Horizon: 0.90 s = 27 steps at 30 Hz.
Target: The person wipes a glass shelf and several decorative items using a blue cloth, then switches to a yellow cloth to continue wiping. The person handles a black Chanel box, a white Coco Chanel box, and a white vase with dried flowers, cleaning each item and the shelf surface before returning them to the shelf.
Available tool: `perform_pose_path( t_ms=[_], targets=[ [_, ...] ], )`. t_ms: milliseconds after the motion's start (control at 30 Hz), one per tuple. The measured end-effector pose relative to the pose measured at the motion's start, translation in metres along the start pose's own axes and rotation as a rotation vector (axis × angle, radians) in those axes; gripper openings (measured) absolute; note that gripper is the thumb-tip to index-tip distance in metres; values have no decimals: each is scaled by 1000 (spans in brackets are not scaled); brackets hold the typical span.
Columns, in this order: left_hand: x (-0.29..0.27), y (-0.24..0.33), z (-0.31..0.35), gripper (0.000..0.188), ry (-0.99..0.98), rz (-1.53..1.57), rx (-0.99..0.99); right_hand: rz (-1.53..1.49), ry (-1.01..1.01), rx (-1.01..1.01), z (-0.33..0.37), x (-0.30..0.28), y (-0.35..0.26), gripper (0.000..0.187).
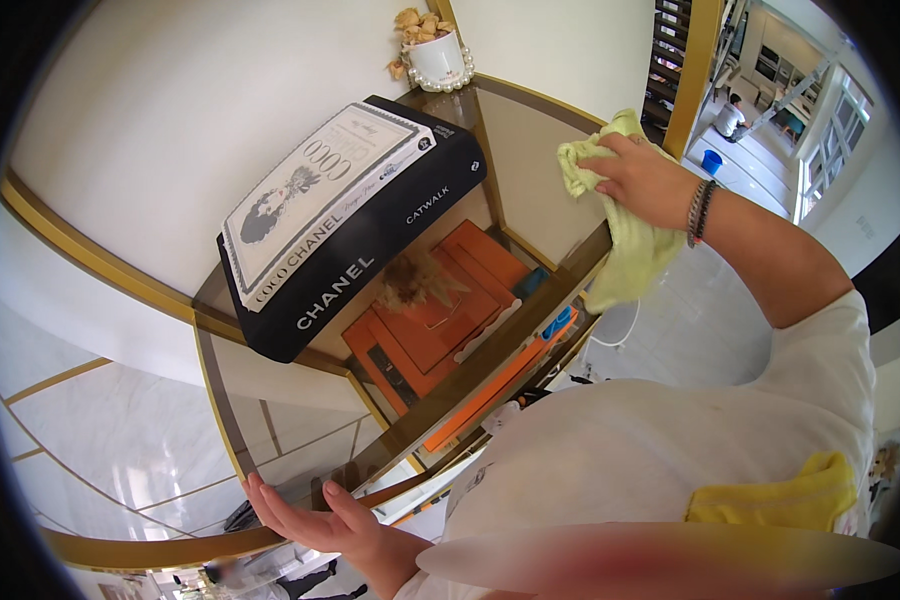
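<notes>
My right hand grips a crumpled yellow-green cloth at the right end of a gold-framed glass shelf. Part of the cloth hangs over the shelf's edge. My left hand is open, fingers stretched out, by the shelf's near left corner; its fingertips appear to touch the edge. On the glass, a thick black book lies flat with a smaller white book on top. Behind them stands a white pot of dried flowers, ringed by a string of pearls.
Orange boxes show through the glass on a lower level. A second yellow cloth hangs against my clothing. Far right, a person sits low near a blue bucket and a ladder. A pale wall rises behind the shelf.
</notes>
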<state>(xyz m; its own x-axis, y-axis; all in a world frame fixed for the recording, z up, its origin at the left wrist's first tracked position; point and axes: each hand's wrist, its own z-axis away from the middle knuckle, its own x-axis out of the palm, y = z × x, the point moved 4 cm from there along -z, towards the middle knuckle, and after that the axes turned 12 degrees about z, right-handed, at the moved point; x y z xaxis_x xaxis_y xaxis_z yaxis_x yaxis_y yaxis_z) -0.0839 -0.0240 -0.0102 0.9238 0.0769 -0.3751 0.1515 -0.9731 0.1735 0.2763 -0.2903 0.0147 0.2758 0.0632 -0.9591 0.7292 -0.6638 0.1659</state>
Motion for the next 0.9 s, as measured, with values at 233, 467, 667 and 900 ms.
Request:
perform_pose_path(
  t_ms=[233,467,667,900],
  targets=[
    [-1,-2,2,52,-29,-9,23,249,-205,119,-117,36,34,32],
    [2,3,2,53,-67,-133,59,200,-240,215,-206,54,50,32],
    [1,-1,3,55,-99,-85,92,540,-341,-94,-115,34,41,29],
    [-1,1,2,55,-127,-53,66,623,-469,-32,-45,7,30,18]
  ],
)
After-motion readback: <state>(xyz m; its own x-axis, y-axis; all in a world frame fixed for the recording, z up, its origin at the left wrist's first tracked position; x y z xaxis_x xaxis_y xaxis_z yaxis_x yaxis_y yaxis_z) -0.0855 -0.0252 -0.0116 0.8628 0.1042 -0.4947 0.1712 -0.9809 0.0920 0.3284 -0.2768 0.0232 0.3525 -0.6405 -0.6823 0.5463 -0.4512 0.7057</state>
